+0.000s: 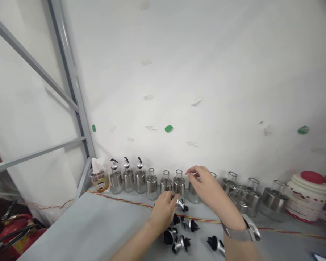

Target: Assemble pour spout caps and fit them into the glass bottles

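Note:
A row of glass bottles with metal sleeves stands along the wall. My left hand [165,208] is closed, its fingers curled down at a silver-and-black pour spout [182,205] in front of the row. My right hand [203,180] curls around the neck area of a glass bottle [193,193], hiding the neck. Left of that bottle, open-necked bottles stand upright, one of them a bottle [179,183] between my hands. Farther left, several bottles carry spouts, including a spouted bottle [140,177]. Loose pour spouts [190,224] lie on the grey tabletop [103,221] below my hands.
More open bottles [274,203] stand at right, beside a white jar with a red lid [305,197]. A plastic cup [100,179] sits at the left end. A twisted red-yellow cord [119,199] crosses the table. Red fire extinguishers [19,233] stand below left, by a metal frame [78,90].

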`<state>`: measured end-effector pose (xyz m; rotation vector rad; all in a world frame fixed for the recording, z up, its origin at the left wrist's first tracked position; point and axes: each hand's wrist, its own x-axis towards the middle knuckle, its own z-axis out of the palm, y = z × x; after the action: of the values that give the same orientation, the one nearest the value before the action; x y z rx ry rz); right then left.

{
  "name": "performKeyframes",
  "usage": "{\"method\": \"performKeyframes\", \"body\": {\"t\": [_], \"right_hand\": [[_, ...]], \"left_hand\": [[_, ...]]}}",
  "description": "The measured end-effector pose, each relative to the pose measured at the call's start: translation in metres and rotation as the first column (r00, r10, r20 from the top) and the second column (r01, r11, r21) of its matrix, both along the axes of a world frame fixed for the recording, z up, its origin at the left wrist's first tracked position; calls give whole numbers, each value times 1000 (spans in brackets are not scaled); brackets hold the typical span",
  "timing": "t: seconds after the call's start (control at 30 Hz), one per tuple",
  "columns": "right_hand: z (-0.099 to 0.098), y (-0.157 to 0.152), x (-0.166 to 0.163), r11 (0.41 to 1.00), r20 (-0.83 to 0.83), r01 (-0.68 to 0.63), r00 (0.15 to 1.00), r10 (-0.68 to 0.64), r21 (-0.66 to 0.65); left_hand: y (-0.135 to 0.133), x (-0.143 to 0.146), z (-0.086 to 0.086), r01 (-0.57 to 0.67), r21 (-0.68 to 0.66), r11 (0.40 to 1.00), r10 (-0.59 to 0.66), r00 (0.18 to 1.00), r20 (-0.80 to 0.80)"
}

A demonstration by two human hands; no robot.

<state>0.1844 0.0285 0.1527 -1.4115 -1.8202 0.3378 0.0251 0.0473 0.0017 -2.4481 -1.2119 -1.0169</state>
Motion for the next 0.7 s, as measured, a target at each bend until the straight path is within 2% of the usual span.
{"method": "performKeyframes", "body": {"t": [0.13,0.2,0.23,0.27,0.33,0.37,0.4,0.47,0.7], "right_hand": [[-1,0,-1,1000,18,-8,1000,9,-10],[-1,1,-1,1000,18,-11,1000,11,-16],[-1,1,-1,1000,16,-10,1000,10,-15],[-2,2,-1,1000,15,-9,1000,9,-11],[-3,2,0,1000,16,-10,1000,10,-3],[-3,3,0,1000,18,-12,1000,12,-4],[-3,3,0,1000,18,-15,1000,15,-6],[-3,3,-1,1000,16,-20,1000,20,-9],[-1,-1,-2,1000,8,-17,1000,17,-19]], "left_hand": [[-1,-11,3,18,-26,1000,-18,1000,8],[3,-24,9,-36,42,998,31,991,130],[6,-30,14,-132,110,985,100,962,252],[10,-37,18,-251,148,957,177,904,388],[18,-50,27,-449,88,889,306,727,615],[22,-56,31,-502,34,864,350,649,675],[27,-61,34,-529,5,848,373,605,704],[35,-70,39,-547,-27,837,393,565,725],[70,-86,43,-476,-122,871,416,584,696]]}}
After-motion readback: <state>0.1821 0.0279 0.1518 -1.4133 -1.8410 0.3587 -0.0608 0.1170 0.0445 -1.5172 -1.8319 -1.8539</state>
